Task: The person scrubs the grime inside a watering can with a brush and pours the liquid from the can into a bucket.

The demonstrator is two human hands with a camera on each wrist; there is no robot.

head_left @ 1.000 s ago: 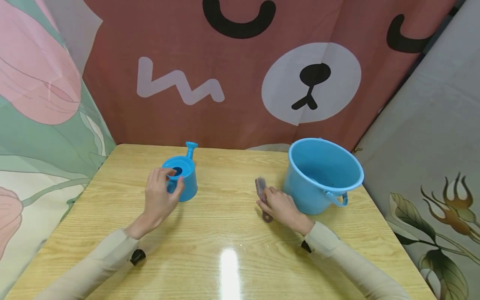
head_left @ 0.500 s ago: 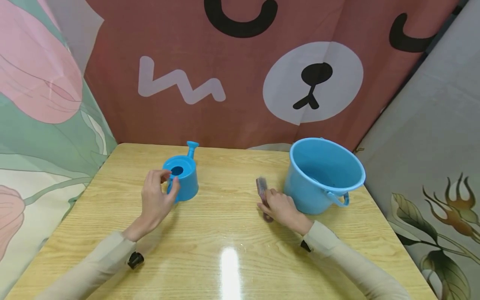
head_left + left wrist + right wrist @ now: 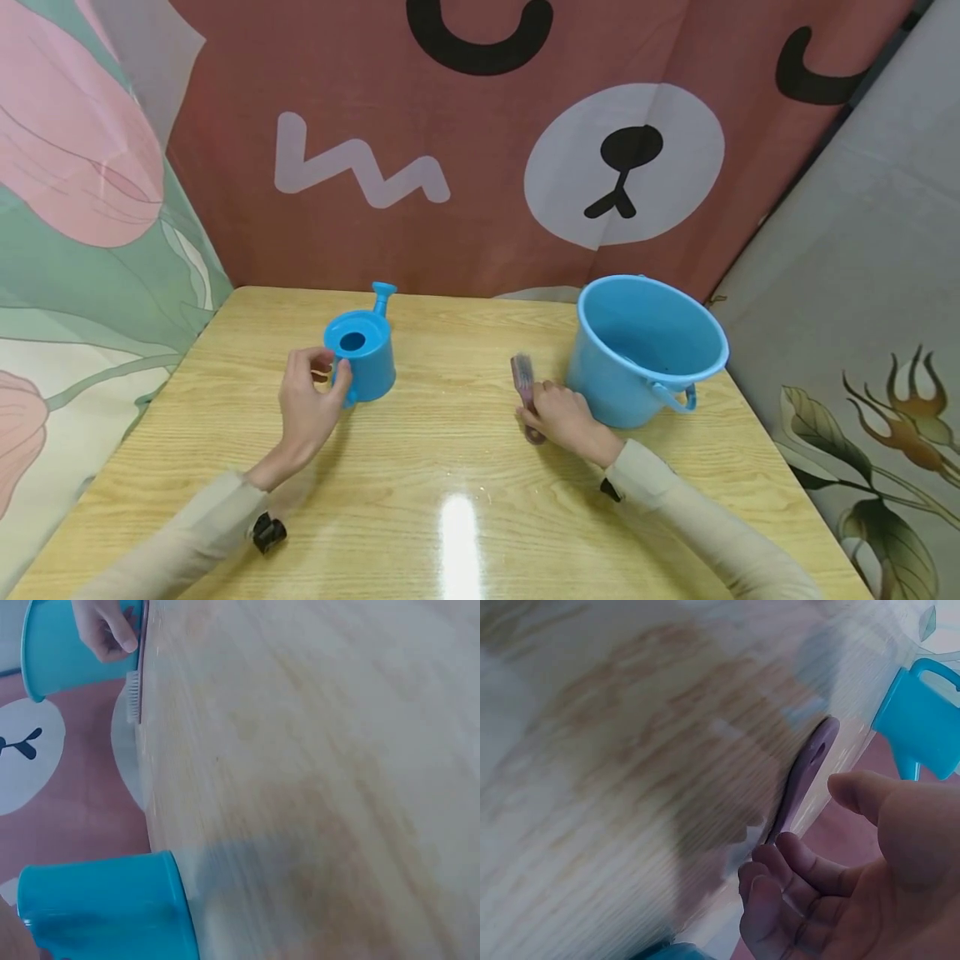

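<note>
A blue toy watering can [image 3: 373,367] stands upright at the left, its spout toward the back. Beside its handle, my left hand [image 3: 306,408] has the thumb and fingers apart with nothing held between them. A purple-handled brush [image 3: 523,383] lies on the table with its pale bristles [image 3: 133,697] facing up. My right hand [image 3: 568,418] is right over the brush's handle [image 3: 804,769]. In the right wrist view its fingers [image 3: 780,885] are loosely bent near the handle, and the thumb stands off without closing round it.
A large blue bucket [image 3: 611,379] stands just beyond the right hand, its carrying handle [image 3: 678,400] hanging at the front. Printed cloths [image 3: 360,242] rise behind and at both sides of the wooden table [image 3: 420,500]. Light glares off the table's front middle.
My left hand has drawn back from the watering can's top, toward me and slightly left. The can stays in place. My right fingers have loosened a little over the brush, which has not moved.
</note>
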